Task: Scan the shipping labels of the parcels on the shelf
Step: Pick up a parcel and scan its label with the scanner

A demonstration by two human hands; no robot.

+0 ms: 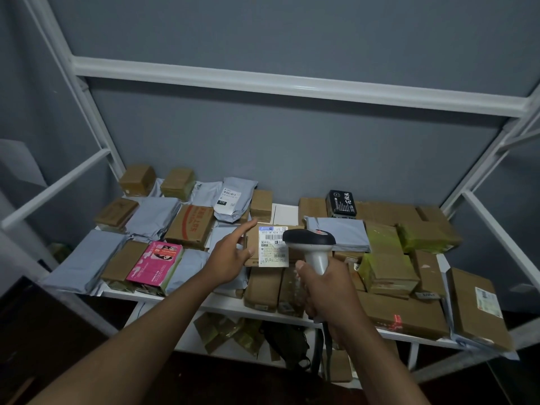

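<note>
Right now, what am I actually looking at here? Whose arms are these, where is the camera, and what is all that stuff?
There is no machine here: the arms belong to a person, and the single picture comes from a camera worn on their head, looking forward and down.

In front of them is a white metal shelf crowded with parcels: brown cardboard boxes, grey plastic mailing bags, a pink box near the front left and a small black box at the back.

The right hand grips the handle of a barcode scanner, a handheld reader shaped like a pistol. Its head points at the white shipping label on a brown box in the middle.

The left hand is open, fingers spread, resting against that box's left edge, apparently steadying it for the scan.
</note>
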